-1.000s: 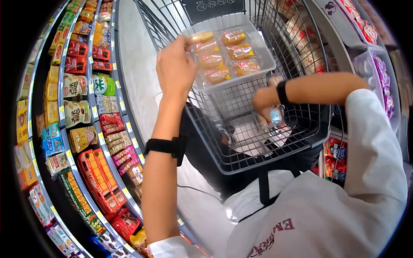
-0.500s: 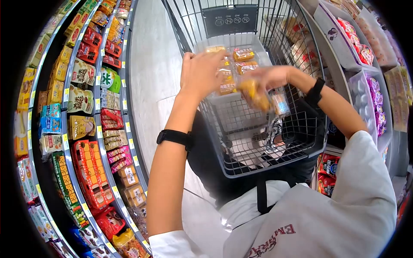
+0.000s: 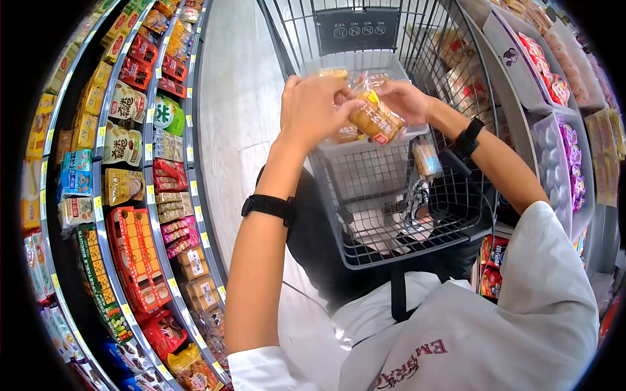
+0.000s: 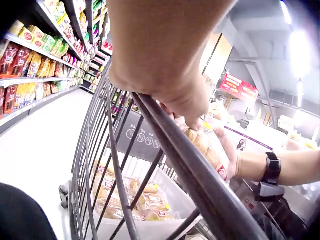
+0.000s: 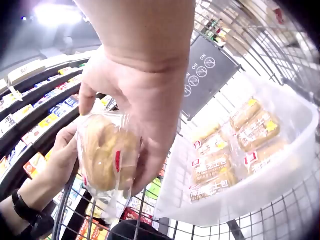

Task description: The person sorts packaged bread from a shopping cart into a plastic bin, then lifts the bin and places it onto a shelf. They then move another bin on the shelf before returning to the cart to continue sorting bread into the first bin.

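Both hands hold one clear-wrapped bread roll (image 3: pixel 378 118) above the white bin (image 3: pixel 365 148) in the cart. The left hand (image 3: pixel 314 107) pinches its wrapper from the left side, and the right hand (image 3: pixel 405 103) curls round its other side. In the right wrist view the roll (image 5: pixel 109 152) lies against the right palm (image 5: pixel 145 100), with the left hand (image 5: pixel 65 150) touching its far side. Several wrapped rolls (image 5: pixel 212 167) lie in rows in the bin. A small package with a blue label (image 3: pixel 427 160) rests beside the bin in the cart.
The metal cart (image 3: pixel 365 266) stands before the person. Snack shelves (image 3: pixel 151 195) line the left side. Boxes of sweets (image 3: pixel 566 156) and packaged goods stand on the right. A sign plate (image 3: pixel 358 30) hangs at the cart's far end.
The right hand has come up from low in the cart to the bin, a roll now held in it. The left hand has moved from the bin's left side onto that roll.
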Demonstrator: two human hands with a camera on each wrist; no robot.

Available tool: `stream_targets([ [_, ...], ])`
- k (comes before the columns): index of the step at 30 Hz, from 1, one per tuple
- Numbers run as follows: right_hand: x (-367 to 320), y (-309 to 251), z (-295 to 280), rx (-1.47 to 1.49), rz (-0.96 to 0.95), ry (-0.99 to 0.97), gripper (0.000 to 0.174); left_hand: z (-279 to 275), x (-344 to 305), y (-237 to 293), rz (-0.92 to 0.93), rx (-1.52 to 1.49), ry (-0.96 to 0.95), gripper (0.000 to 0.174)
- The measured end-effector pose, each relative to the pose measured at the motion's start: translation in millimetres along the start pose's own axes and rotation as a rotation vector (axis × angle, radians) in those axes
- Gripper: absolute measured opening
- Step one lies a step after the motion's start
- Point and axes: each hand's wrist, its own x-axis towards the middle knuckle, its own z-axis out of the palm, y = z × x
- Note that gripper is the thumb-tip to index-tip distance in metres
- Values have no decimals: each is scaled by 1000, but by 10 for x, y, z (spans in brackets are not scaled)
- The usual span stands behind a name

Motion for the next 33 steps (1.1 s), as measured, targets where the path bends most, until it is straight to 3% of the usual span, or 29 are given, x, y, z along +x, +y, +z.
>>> stream_targets([
  [1,-32,-8,9,3,5,-1,70,32,5,-16,4,-42,72,29],
  [3,-79,-17,44,-403,9,274,73,62,8,-49,6,-83,143,29],
  [4,-6,-84,-94,-676,60,172,73,76,11,-54,9,-60,151,31],
  [5,20,-137,-156,-674,62,172,73,84,14,-60,12,-36,159,34],
  [7,31,-234,-229,-936,30,294,70,140,36,-76,8,-58,245,43],
  [8,39,-270,-263,-725,-33,364,66,166,52,-85,6,-78,335,53],
  [9,42,-278,-198,-725,-34,362,66,159,52,-74,5,-77,335,53],
  [11,56,-264,52,-249,-417,320,69,108,40,-31,-26,-113,325,72],
  [13,116,-207,167,-196,-430,289,70,70,37,-1,-59,-93,289,74],
  [15,221,-131,275,-113,-586,269,69,74,29,-11,-92,-76,255,76],
  [17,217,-196,269,-140,-550,304,75,92,35,-44,-82,-19,218,69],
  [19,151,-395,150,-850,-440,367,84,85,50,-39,-82,-7,197,66],
  [20,171,-483,-22,-1099,-693,356,90,76,60,-39,-75,3,178,62],
  [21,157,-592,-108,-1087,-754,293,93,93,58,-56,-76,6,175,62],
  [23,12,-857,117,-1412,-643,222,81,160,47,-72,16,232,197,57],
  [24,19,-857,228,-1405,-642,228,81,157,46,-57,20,232,189,57],
  [26,94,-833,471,-1756,-386,95,67,112,39,-8,-134,106,134,53],
  [27,89,-814,507,-1761,-387,97,67,114,43,4,-131,106,138,53],
  [29,145,-740,490,-1853,-368,357,52,120,46,1,-162,-40,221,48],
  [30,154,-736,269,-1960,-532,340,48,133,51,1,-166,-40,226,48],
  [31,165,-738,17,-1961,-532,332,48,153,55,4,-152,-64,341,45],
  [33,204,-759,-513,-2235,-623,544,46,166,63,-13,-139,-85,458,43],
])
